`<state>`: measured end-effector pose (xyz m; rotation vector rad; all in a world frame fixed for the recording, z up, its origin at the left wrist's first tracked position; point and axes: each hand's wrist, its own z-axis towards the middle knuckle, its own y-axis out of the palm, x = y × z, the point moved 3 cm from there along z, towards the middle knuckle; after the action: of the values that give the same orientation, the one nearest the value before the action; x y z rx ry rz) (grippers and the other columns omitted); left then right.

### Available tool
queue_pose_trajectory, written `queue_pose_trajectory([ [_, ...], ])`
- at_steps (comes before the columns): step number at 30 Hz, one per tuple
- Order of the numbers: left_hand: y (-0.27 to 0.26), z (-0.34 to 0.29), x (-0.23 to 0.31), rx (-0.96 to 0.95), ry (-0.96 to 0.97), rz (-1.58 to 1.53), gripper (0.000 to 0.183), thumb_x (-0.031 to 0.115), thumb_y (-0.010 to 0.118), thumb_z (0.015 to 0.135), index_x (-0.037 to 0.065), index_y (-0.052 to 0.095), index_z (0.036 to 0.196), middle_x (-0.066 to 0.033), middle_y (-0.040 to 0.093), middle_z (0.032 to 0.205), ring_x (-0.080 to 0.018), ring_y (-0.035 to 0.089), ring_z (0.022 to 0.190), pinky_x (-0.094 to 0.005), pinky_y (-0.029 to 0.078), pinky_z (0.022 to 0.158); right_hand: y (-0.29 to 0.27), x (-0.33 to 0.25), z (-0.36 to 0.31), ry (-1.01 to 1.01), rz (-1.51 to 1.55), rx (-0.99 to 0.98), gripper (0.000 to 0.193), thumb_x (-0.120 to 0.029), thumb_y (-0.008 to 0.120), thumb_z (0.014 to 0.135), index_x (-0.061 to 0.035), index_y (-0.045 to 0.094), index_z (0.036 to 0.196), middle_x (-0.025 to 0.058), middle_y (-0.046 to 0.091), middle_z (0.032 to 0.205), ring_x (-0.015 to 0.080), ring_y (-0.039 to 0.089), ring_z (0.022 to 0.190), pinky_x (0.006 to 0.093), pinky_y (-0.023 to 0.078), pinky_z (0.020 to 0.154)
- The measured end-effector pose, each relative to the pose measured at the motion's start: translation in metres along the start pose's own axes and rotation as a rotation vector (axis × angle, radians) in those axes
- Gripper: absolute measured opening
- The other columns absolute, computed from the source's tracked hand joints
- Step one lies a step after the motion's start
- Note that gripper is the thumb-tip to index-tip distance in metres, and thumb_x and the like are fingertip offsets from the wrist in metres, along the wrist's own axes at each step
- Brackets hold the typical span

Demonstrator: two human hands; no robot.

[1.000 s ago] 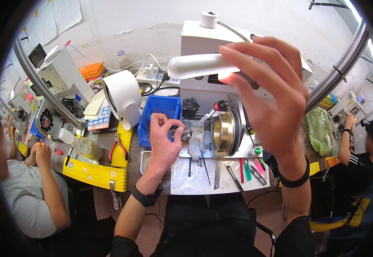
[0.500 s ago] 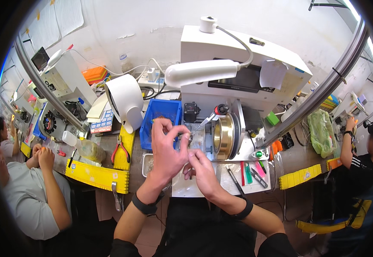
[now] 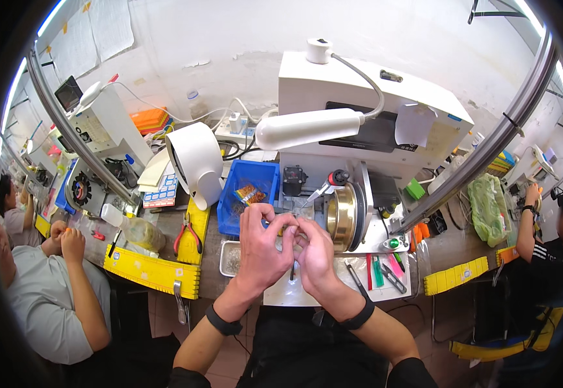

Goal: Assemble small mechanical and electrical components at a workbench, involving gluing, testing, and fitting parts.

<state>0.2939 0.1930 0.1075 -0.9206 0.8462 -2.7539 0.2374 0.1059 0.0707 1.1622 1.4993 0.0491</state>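
Black-banded left hand and right hand: fingertips meeting, covering part of a white sheet.
Grip: cannot be told; curled fingers hide whatever lies between them.
Blue bin: just beyond the left hand, its near right corner covered.
Brass-coloured ring: just beyond the right hand.
Dark screen: partly blocked by the lamp head.

The drum looks like glossy metal, the bin smooth plastic, the lamp glossy plastic.
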Motion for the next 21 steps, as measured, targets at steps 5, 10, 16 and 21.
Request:
queue_pose_trajectory([
  [5, -0.003, -0.002, -0.001, -0.042, 0.004, -0.019, 0.014, 0.009, 0.071, 0.074, 0.007, 0.068, 0.087, -0.0100, 0.043, 0.090, -0.0268, 0.047, 0.087, -0.0377, 0.039, 0.078, -0.004, -0.002, 0.000, 0.022, -0.031, 0.016, 0.013, -0.019, 0.055, 0.096, -0.0069, 0.056, 0.102, -0.0003, 0.059, 0.085, 0.0074, 0.054, 0.074, 0.0234, 0.044, 0.058],
  [10, -0.020, 0.011, -0.025, 0.012, -0.181, -0.282, 0.012, 0.007, 0.076, 0.071, 0.008, 0.072, 0.083, -0.0053, 0.041, 0.089, -0.0196, 0.047, 0.085, -0.0313, 0.040, 0.078, -0.008, -0.001, -0.002, 0.061, -0.041, -0.029, 0.011, -0.016, 0.055, 0.096, -0.0055, 0.056, 0.100, -0.0011, 0.051, 0.081, 0.0088, 0.047, 0.072, 0.0270, 0.040, 0.061],
  [16, -0.017, 0.018, -0.028, -0.125, -0.113, -0.063, 0.011, 0.009, 0.078, 0.073, 0.009, 0.075, 0.084, -0.0064, 0.048, 0.099, -0.0189, 0.050, 0.083, -0.0305, 0.044, 0.077, -0.009, 0.002, -0.002, 0.065, -0.034, -0.071, 0.012, -0.017, 0.054, 0.098, -0.0046, 0.057, 0.101, -0.0010, 0.051, 0.081, 0.0080, 0.047, 0.073, 0.0251, 0.039, 0.059],
  [21, -0.018, 0.024, -0.025, -0.151, -0.107, -0.027, 0.010, 0.008, 0.077, 0.073, 0.008, 0.073, 0.082, -0.0079, 0.049, 0.102, -0.0212, 0.051, 0.083, -0.0333, 0.045, 0.079, -0.011, 0.004, -0.001, 0.071, -0.019, -0.061, 0.013, -0.017, 0.055, 0.098, -0.0052, 0.058, 0.099, -0.0015, 0.050, 0.082, 0.0074, 0.047, 0.073, 0.0248, 0.039, 0.059],
])
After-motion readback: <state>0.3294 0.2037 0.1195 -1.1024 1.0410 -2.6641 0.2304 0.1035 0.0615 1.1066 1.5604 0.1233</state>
